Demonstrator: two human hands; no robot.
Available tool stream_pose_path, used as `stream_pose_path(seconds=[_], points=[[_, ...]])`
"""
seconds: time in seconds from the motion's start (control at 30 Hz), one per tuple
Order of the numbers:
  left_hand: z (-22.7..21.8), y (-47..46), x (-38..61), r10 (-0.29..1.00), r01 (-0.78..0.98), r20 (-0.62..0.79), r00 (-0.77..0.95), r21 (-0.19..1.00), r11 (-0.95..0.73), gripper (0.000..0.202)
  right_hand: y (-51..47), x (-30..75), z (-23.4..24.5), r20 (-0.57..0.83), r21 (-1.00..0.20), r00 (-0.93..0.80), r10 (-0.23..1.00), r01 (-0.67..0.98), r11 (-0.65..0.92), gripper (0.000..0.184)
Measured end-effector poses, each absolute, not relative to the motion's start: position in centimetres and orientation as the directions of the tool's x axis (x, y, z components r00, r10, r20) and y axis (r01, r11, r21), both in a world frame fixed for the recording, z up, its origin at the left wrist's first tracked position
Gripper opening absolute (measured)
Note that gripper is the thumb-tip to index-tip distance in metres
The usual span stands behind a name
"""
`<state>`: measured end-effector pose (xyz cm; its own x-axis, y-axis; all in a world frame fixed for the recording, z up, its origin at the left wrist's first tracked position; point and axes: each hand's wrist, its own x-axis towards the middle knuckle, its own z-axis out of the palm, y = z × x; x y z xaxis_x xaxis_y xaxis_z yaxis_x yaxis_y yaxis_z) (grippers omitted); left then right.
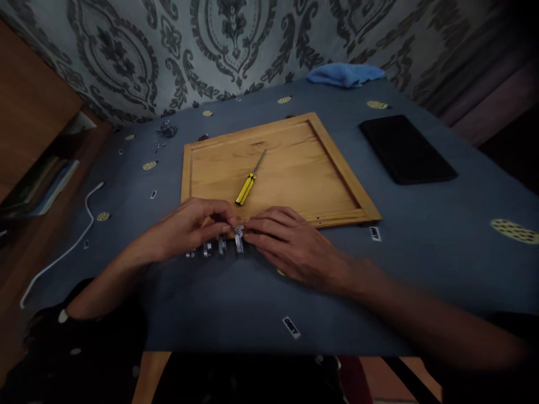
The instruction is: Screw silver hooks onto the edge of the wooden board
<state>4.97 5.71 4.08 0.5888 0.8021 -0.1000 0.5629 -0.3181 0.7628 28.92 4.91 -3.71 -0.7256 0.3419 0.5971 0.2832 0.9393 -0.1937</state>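
A shallow framed wooden panel (290,174) lies flat on the table. Several small silver metal hooks (222,244) sit in a row along its near edge. My left hand (196,227) is closed in a pinch at the top of the rightmost metal hook (239,242); whatever tiny piece is between thumb and finger is too small to make out. From the other side, my right hand (297,247) presses its fingertips against that same hook, holding it at the panel's edge. A yellow-and-black screwdriver (246,189) rests on the panel, shaft pointing away from me.
A black tablet-like slab (406,148) lies to the right, and a blue cloth (346,74) is at the back. Small metal parts (167,130) lie at the far left. A white cable (63,262) runs along the left edge, beside wooden furniture (37,90).
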Motion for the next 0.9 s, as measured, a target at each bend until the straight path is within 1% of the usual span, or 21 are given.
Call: stream_pose_path(seconds=[0.1, 0.17, 0.27, 0.43, 0.7, 0.9], points=[[4.1, 5.6, 5.1, 0.801, 0.609, -0.206, 0.562, 0.758, -0.232, 0.014, 5.2, 28.8, -3.8, 0.603, -0.177, -0.734, 0.314, 0.260, 0.949, 0.024], [4.0, 5.5, 5.4, 0.797, 0.620, -0.243, 0.553, 0.759, -0.199, 0.015, 5.2, 28.8, -3.9, 0.601, -0.177, -0.739, 0.305, 0.250, 0.952, 0.024], [3.7, 5.4, 5.7, 0.794, 0.614, -0.228, 0.563, 0.759, -0.217, 0.017, 5.2, 28.8, -3.9, 0.597, -0.192, -0.738, 0.314, 0.250, 0.949, 0.024], [3.0, 5.5, 5.6, 0.792, 0.636, -0.205, 0.575, 0.721, -0.274, 0.018, 5.1, 28.8, -3.8, 0.578, -0.198, -0.751, 0.319, 0.250, 0.948, 0.025], [3.2, 5.7, 5.6, 0.784, 0.652, -0.249, 0.568, 0.718, -0.244, 0.021, 5.2, 29.0, -3.8, 0.573, -0.222, -0.755, 0.319, 0.231, 0.947, 0.025], [3.5, 5.7, 5.7, 0.778, 0.653, -0.251, 0.575, 0.714, -0.252, 0.022, 5.1, 29.2, -3.6, 0.533, -0.214, -0.790, 0.302, 0.219, 0.952, 0.032]])
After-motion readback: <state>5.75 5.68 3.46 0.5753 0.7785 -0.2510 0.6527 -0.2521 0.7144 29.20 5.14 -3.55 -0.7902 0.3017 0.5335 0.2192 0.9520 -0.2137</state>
